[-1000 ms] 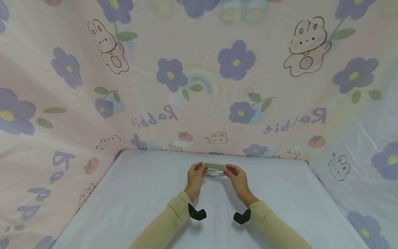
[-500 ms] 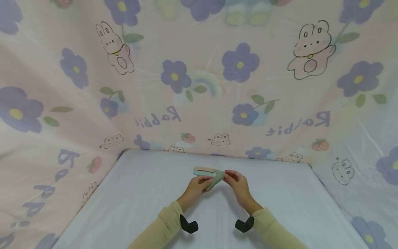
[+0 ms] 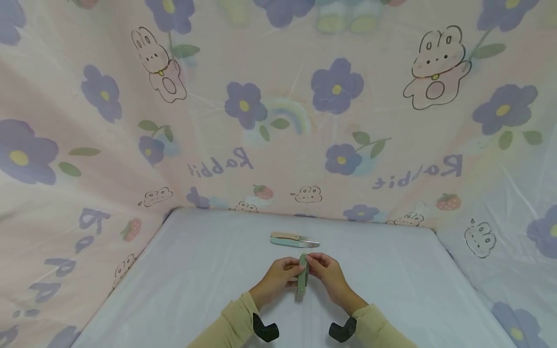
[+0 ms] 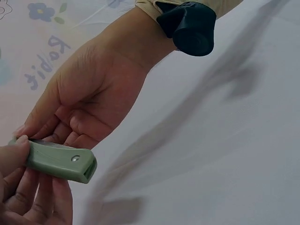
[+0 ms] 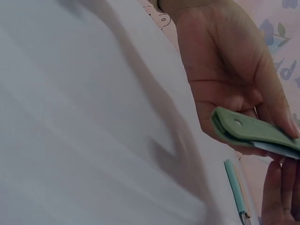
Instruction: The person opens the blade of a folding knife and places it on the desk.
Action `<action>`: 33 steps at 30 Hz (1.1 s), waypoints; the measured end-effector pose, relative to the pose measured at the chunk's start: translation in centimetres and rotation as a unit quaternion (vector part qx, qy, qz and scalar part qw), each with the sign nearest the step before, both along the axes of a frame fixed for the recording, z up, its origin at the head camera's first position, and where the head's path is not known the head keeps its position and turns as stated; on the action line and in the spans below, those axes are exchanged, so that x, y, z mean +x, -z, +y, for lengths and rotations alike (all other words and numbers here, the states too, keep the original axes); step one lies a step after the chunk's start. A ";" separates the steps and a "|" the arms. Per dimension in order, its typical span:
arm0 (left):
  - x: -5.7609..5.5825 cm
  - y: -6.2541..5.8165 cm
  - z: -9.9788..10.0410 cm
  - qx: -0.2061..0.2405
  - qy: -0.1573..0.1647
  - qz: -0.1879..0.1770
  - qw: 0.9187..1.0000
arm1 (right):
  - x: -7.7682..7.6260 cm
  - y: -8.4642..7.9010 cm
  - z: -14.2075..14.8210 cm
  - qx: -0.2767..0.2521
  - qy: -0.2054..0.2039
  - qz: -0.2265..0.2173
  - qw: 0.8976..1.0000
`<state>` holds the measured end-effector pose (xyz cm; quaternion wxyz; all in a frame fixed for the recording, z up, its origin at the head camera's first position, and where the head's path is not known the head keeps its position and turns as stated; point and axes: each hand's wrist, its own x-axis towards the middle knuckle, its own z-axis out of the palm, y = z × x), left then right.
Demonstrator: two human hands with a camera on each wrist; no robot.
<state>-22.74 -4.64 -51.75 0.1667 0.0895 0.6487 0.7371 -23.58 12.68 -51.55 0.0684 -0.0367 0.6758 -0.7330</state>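
Observation:
A green folding knife (image 3: 301, 282) is held between both hands, its handle pointing toward the body. My left hand (image 3: 275, 281) pinches the handle from the left with thumb and fingers. From the other side, my right hand (image 3: 331, 274) pinches the far end. In the right wrist view a strip of the knife's blade (image 5: 276, 149) shows along the green handle (image 5: 253, 129); the handle's pivot screw faces out. Fingers hide the knife's far end in both wrist views.
Beyond the hands, two more folding knives lie side by side on the white tabletop (image 3: 209, 270), a beige-handled one (image 3: 285, 236) and a teal-handled one (image 3: 285, 242), with blades pointing right. A curtain (image 3: 278, 145) printed with flowers and rabbits encloses the table.
Both hands have come closer to the body with the green folding knife. It has turned from lying crosswise to pointing toward the body, uncovering the two knives behind.

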 end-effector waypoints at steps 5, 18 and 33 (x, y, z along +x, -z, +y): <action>0.6 0.1 0.0 0.026 -0.014 -0.001 1.000 | 0.7 0.2 0.2 -0.002 -0.012 -0.005 1.000; 0.8 1.0 0.0 0.050 -0.032 -0.024 0.998 | 1.2 0.6 -0.3 -0.021 0.017 -0.043 0.999; 0.7 1.0 -0.5 0.048 -0.039 -0.025 0.998 | 1.2 0.8 -0.5 -0.058 0.017 -0.064 0.996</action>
